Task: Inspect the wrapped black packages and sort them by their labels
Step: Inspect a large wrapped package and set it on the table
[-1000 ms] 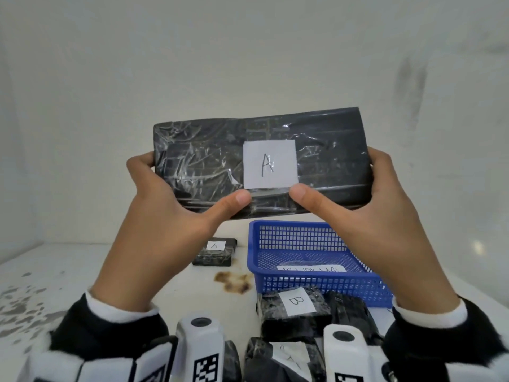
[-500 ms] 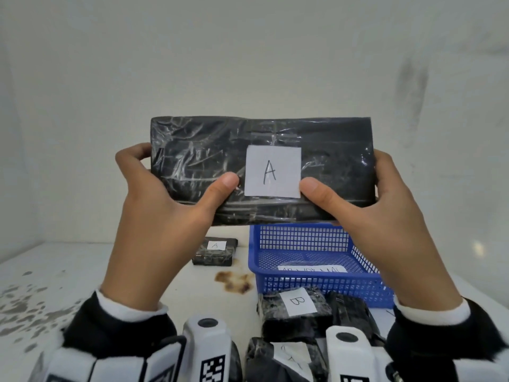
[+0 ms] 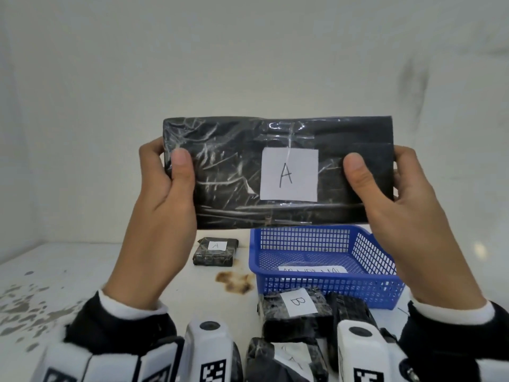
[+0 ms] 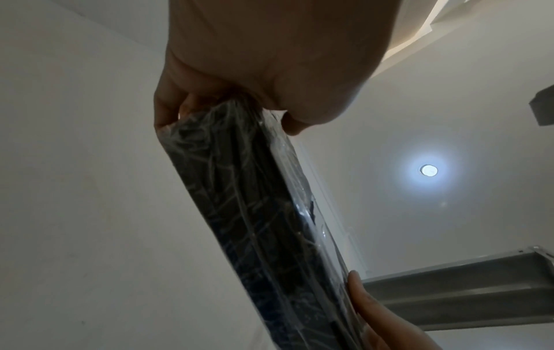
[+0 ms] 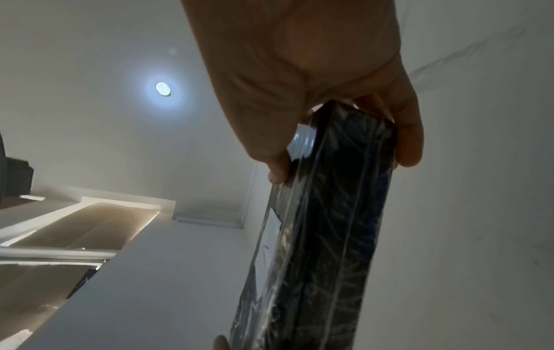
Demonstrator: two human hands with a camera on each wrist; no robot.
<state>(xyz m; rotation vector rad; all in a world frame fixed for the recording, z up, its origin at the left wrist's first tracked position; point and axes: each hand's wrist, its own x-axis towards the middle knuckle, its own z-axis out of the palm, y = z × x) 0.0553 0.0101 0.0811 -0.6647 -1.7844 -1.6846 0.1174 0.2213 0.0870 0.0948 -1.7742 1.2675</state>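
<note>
Near edge first: at 6 o'clock on the table [image 3: 82, 271] we have a wrapped package with a blurred label [image 3: 283, 362], and just behind it the package labelled B [image 3: 296, 312], touching the front wall of the blue basket [image 3: 366, 293]. The basket at 5 o'clock holds a paper slip with writing we cannot read. A brown stain [image 3: 234, 281] sits left of the basket.

Mid-air, above all that: we hold the long black package [image 3: 234, 175] upright, label A [image 3: 288, 174] facing us, long axis running 9 to 3 o'clock. Left hand [image 3: 162, 205] grasps the 9 o'clock end, thumb on the front face, fingers behind. Right hand [image 3: 396, 205] grasps the 3 o'clock end the same way. Wrist views confirm both grips wrap the short ends.

Farther back at about 11 o'clock of the basket lies the small package marked A [image 3: 215, 251], flat on the table, well apart from the B one.

Our judgement: label is read, so this one goes down by the small A package. That spot lies below and slightly left of centre, nearer the left hand.
</note>
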